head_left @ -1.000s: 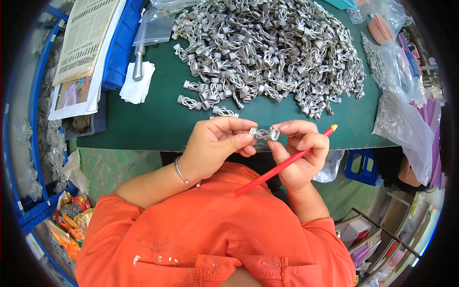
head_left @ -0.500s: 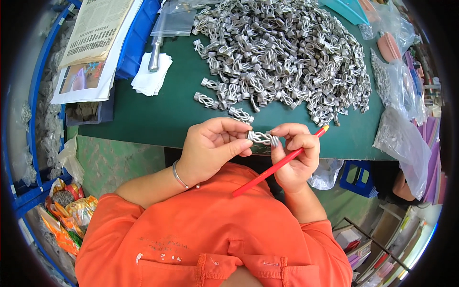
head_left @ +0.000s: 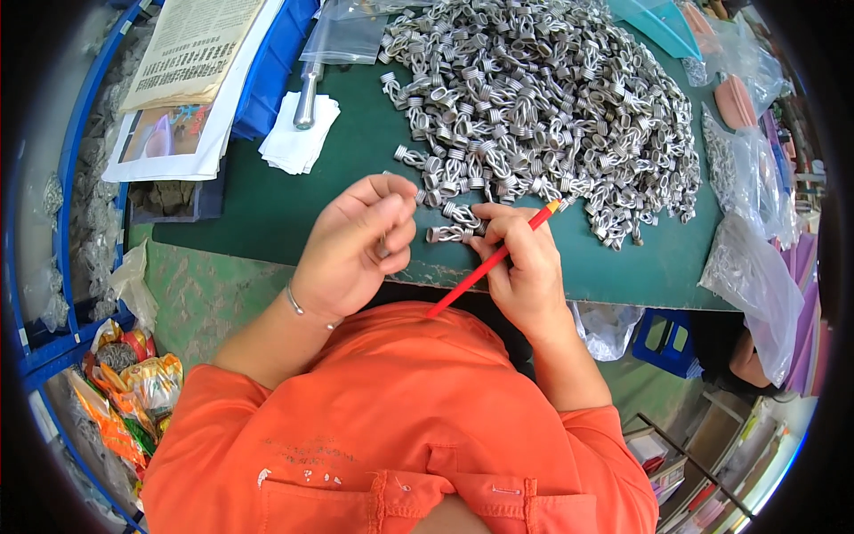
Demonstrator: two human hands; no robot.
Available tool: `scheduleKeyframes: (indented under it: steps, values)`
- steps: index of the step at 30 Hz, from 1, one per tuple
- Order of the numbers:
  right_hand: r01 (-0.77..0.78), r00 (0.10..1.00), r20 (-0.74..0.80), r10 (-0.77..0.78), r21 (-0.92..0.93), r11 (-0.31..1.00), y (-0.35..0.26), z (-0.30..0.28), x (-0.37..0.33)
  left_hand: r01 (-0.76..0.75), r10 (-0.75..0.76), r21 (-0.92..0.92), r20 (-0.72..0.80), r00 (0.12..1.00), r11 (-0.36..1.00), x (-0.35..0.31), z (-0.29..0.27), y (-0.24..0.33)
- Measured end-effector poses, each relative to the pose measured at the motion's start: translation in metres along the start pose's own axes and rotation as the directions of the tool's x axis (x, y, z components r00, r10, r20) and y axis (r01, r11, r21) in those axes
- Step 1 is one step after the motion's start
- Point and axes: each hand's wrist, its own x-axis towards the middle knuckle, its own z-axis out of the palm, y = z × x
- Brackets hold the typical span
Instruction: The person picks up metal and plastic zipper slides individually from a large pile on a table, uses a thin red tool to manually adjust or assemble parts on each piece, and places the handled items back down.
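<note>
A red pencil [head_left: 485,271] with a yellow tip lies across the fingers of my right hand [head_left: 525,267], which is closed on it. The fingertips of that hand touch a twisted silver metal fitting [head_left: 447,234] with ribbed ends, lying near the table's front edge. My left hand [head_left: 360,231] is raised to the left of it, fingers curled in. A small grey glint shows between those fingers, too hidden to name. Beyond both hands spreads a large heap of similar metal fittings [head_left: 543,107], with a few loose ones [head_left: 461,214] at its near edge.
The green table [head_left: 258,214] carries white paper slips [head_left: 298,147] under a metal-handled tool [head_left: 308,102], a blue bin [head_left: 271,76] and printed sheets [head_left: 173,169] at left. Plastic bags [head_left: 752,258] hang over its right edge. A turquoise tray [head_left: 663,27] stands at far right.
The metal fitting held between both hands is now on the table under my right fingertips. My left hand has moved left, away from my right; my right hand has moved forward with the pencil.
</note>
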Motion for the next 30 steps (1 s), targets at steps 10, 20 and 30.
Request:
scheduleKeyframes:
  steps: [10,20,30]
  values:
    - [-0.237,0.945,-0.032,0.325,0.618,0.750,0.003,-0.006,-0.019,-0.059,0.063,0.650,0.017,0.998,0.758,0.003,0.011,-0.023]
    - [-0.153,0.976,0.059,0.208,0.869,0.470,0.008,-0.007,-0.024,-0.460,0.251,0.753,0.385,0.888,0.470,0.001,0.022,-0.026]
    - [0.121,0.970,-0.245,0.002,0.488,0.864,-0.010,-0.014,-0.013,0.084,-0.115,0.543,0.024,0.993,0.836,-0.002,0.018,-0.027]
